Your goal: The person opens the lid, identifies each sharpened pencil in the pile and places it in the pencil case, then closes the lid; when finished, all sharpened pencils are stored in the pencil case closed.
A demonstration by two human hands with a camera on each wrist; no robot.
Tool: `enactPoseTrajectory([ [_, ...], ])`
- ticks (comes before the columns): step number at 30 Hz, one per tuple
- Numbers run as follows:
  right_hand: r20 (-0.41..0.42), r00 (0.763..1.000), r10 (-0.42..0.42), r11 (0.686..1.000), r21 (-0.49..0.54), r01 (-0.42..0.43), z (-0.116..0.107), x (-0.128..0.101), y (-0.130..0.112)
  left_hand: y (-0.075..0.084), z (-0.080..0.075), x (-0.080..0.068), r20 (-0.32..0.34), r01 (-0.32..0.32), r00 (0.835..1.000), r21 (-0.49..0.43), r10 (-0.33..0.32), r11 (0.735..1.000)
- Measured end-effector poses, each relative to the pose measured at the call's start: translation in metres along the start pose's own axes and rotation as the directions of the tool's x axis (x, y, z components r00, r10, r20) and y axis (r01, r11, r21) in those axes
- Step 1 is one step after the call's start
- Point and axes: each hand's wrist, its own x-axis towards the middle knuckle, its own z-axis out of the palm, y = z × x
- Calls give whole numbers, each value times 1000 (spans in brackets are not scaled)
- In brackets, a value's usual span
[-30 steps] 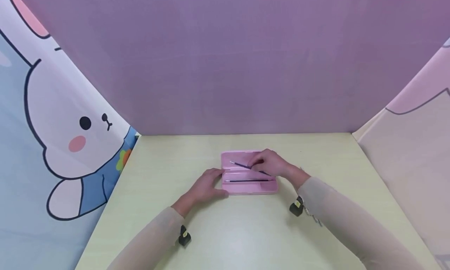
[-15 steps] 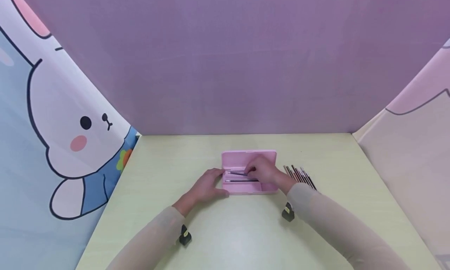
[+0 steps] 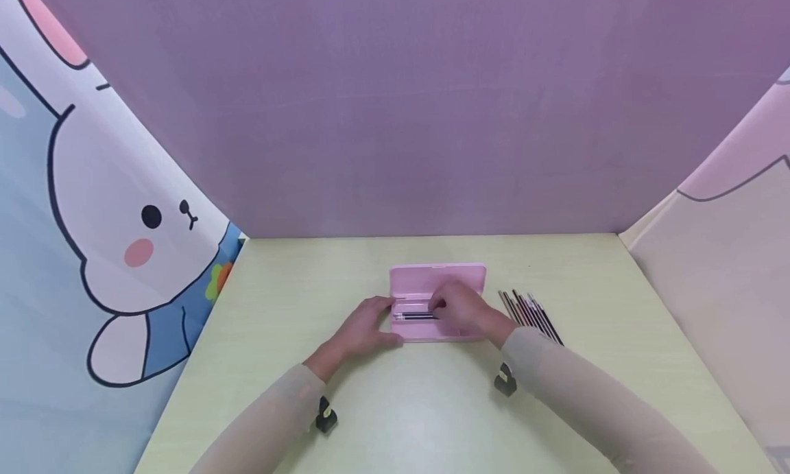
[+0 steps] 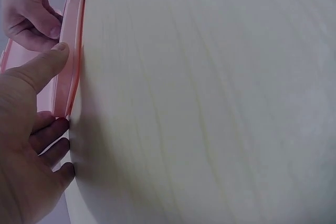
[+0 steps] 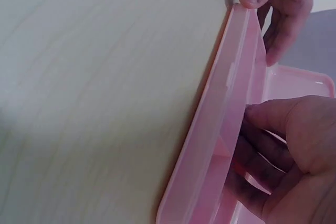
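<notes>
Two dark refills (image 3: 415, 315) now side by side in one pink case (image 3: 437, 280), right hand (image 3: 464, 308) lowered inside, fingers curled, grasp hidden, left hand (image 3: 364, 325) holding the case end, several loose refills (image 3: 531, 312) on the surface (image 3: 395, 405).

Right hand (image 3: 463, 309) covers most of the dark refills (image 3: 415, 315) inside the pink case (image 3: 432, 278); their right ends are hidden, fingertips unseen, and their count too small to tell.
</notes>
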Motion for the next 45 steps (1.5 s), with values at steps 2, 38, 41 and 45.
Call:
enactPoseTrajectory([
  [2,11,1000,-4,1000,21,4,-5,-2,2,0,0,0,1,0,1000,-7,0,1000],
  [38,46,964,264,948,172,-268,-115,-129,145,0,2,8,-22,16,1000,-15,-16,1000],
  [41,33,961,275,948,155,-277,-108,-131,152,0,2,7,-22,16,1000,-17,-16,1000],
  [45,16,959,283,946,157,-282,-102,-132,159,0,2,7,-24,14,1000,-13,-14,1000],
])
